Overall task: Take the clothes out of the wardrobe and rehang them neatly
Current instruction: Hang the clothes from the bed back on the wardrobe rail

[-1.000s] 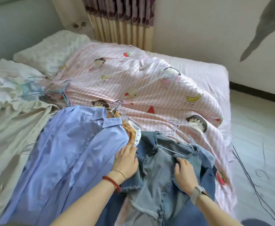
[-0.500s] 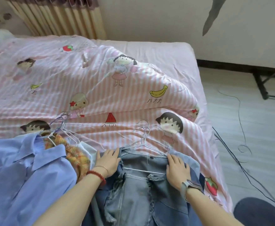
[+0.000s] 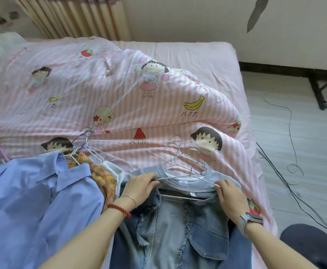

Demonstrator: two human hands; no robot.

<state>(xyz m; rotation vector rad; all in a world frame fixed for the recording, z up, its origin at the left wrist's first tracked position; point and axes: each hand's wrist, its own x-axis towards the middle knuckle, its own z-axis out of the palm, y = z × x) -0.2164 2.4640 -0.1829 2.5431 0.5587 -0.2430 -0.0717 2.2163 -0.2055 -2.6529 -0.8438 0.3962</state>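
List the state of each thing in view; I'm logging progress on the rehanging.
Left hand: pinches the silver wire hanger.
Right hand: pinches the same hanger's other end.
Grey denim top: on that hanger, flat on the bed.
Light blue collared shirt: on a hanger, lying flat.

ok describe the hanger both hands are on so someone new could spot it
Start at the pink striped quilt, then drop to the denim clothes at its near edge. The wire hanger lies across the grey neckline there, between the left hand and right hand; only this hanger is held at both ends.
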